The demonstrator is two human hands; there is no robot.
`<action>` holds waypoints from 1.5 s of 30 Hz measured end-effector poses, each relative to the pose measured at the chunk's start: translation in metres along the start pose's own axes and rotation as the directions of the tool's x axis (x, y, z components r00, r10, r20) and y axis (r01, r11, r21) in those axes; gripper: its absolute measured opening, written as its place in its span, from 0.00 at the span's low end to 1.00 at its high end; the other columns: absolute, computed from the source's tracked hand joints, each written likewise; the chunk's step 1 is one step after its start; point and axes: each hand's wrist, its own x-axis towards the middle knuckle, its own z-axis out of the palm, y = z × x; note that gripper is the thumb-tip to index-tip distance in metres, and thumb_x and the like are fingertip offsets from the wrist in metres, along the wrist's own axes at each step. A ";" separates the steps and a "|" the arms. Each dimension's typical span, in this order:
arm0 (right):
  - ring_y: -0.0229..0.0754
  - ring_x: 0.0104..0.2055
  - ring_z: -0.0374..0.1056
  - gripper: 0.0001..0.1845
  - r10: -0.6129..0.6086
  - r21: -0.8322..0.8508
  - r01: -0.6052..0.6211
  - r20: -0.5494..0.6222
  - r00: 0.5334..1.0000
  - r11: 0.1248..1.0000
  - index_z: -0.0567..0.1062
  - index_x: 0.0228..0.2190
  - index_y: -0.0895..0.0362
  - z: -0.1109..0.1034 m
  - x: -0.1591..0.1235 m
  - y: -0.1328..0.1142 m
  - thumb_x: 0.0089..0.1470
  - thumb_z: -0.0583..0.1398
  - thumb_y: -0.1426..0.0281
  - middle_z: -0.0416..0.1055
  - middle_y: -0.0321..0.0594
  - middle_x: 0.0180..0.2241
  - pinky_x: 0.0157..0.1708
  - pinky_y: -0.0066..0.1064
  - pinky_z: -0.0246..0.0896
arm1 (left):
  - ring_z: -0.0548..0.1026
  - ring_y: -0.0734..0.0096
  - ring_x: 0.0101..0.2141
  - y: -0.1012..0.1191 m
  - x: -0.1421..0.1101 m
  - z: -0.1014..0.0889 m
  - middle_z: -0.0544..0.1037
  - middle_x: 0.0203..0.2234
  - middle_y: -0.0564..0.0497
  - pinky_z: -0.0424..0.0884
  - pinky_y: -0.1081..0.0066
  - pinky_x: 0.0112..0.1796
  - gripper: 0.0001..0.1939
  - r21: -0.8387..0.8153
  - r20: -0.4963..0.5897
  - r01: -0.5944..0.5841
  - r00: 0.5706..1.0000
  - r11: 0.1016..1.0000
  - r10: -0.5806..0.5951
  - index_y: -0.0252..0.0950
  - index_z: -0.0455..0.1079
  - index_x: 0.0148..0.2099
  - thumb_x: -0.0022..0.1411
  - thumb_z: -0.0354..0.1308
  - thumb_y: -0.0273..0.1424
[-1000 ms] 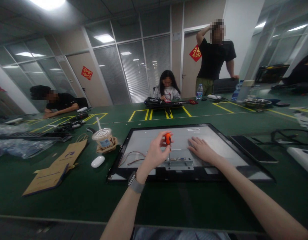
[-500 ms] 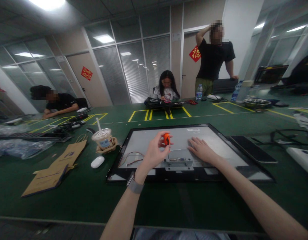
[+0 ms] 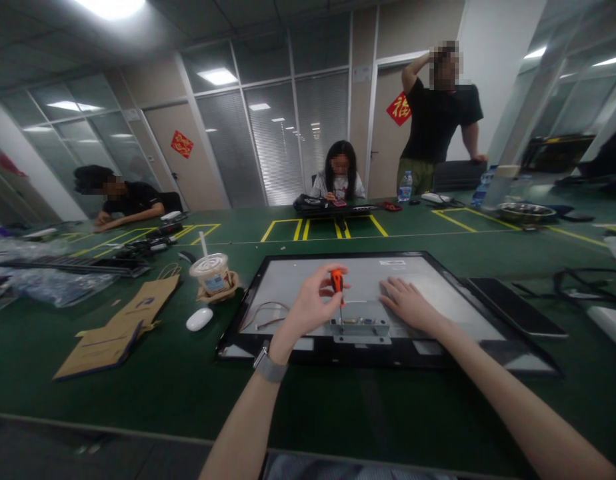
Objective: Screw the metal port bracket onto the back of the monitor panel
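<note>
My left hand (image 3: 315, 300) is closed around the orange and black handle of a screwdriver (image 3: 337, 281). The shaft points down at the left end of a metal bracket (image 3: 362, 328) with connector ports; whether its tip sits in a screw is too small to tell. This bracket is on the near part of a flat display panel (image 3: 283, 275), grey-white with a black frame, lying on the table. Spread flat on the panel, to the right of the bracket, is my right hand (image 3: 411, 307), holding nothing. Thin wires (image 3: 268, 317) lie on the panel left of my left hand.
A lidded drink cup (image 3: 212, 273) in a carrier, a white mouse (image 3: 199, 319) and a paper bag (image 3: 123, 327) are on the left of the green table (image 3: 163, 413). A black flat device (image 3: 518, 307) lies right of the panel. People sit and stand beyond.
The view has turned slightly left, shifting the scene right. The screwdriver handle has turned a little in my left hand's fingers. My right hand stays flat on the panel.
</note>
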 end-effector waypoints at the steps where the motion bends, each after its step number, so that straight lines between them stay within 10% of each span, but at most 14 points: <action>1: 0.60 0.69 0.55 0.33 0.000 -0.003 0.000 0.004 1.000 1.000 0.66 0.64 0.59 0.000 0.000 0.000 0.68 0.44 0.56 0.59 0.56 0.67 0.65 0.54 0.50 | 0.79 0.70 0.40 -0.002 0.000 0.000 0.74 0.47 0.46 0.79 0.68 0.40 0.22 -0.010 -0.013 0.012 1.000 1.000 -0.012 0.40 0.65 0.58 0.62 0.57 0.23; 15: 0.58 0.69 0.54 0.32 0.015 -0.005 -0.015 0.012 1.000 1.000 0.66 0.64 0.58 -0.002 -0.002 0.000 0.68 0.43 0.57 0.60 0.55 0.67 0.66 0.53 0.49 | 0.78 0.73 0.36 -0.003 0.003 0.001 0.76 0.43 0.49 0.78 0.70 0.39 0.25 0.067 -0.104 -0.041 0.993 0.997 0.048 0.40 0.65 0.62 0.62 0.57 0.24; 25: 0.58 0.69 0.55 0.31 -0.001 -0.009 0.001 -0.009 1.000 1.000 0.66 0.63 0.55 0.000 -0.001 0.002 0.67 0.44 0.56 0.62 0.54 0.66 0.64 0.54 0.52 | 0.73 0.72 0.34 0.002 0.003 0.006 0.71 0.37 0.51 0.75 0.71 0.37 0.14 0.268 -0.177 -0.138 0.966 0.953 0.190 0.38 0.74 0.46 0.61 0.67 0.38; 45: 0.58 0.69 0.55 0.31 0.003 0.000 -0.003 -0.010 1.000 1.000 0.67 0.63 0.56 0.000 -0.001 0.003 0.68 0.44 0.57 0.62 0.54 0.66 0.65 0.54 0.51 | 0.76 0.69 0.41 0.002 0.004 0.007 0.77 0.42 0.46 0.74 0.66 0.46 0.15 -0.165 -0.170 -0.024 0.985 0.986 -0.005 0.37 0.74 0.54 0.71 0.51 0.30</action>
